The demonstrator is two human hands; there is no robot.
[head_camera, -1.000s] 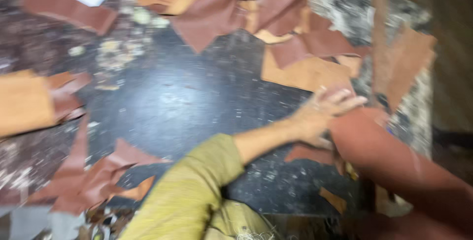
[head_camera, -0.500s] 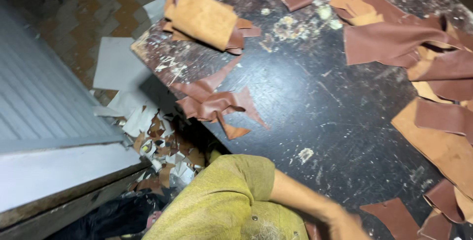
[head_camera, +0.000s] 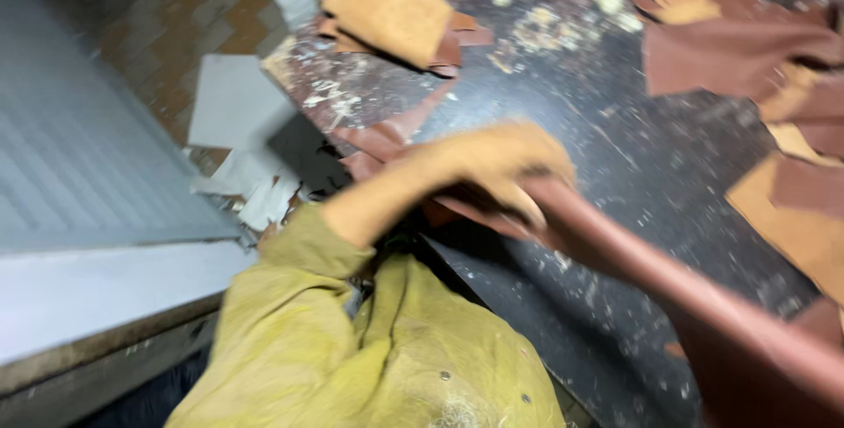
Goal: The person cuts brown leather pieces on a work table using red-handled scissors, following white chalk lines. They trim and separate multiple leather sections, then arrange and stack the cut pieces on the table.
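Observation:
My left hand (head_camera: 497, 160) reaches out from a yellow sleeve (head_camera: 290, 305) over the near left part of a dark, speckled table (head_camera: 633, 155). Its fingers are curled around the end of a long reddish-brown leather piece (head_camera: 668, 287), which runs from the hand down to the lower right corner. The picture is blurred by motion, so the exact grip is hard to make out. Small brown leather scraps (head_camera: 378, 142) lie under and behind the hand. My right hand is out of view.
A tan leather sheet (head_camera: 387, 6) lies on the table's far left corner. Brown and tan leather pieces (head_camera: 738, 50) are piled along the right side. Grey card and paper scraps (head_camera: 237, 103) litter the tiled floor beside a grey ribbed panel (head_camera: 79, 147).
My left hand, which was low at the frame's bottom edge, has risen to mid-table and now grips the long leather piece. The view has shifted slightly.

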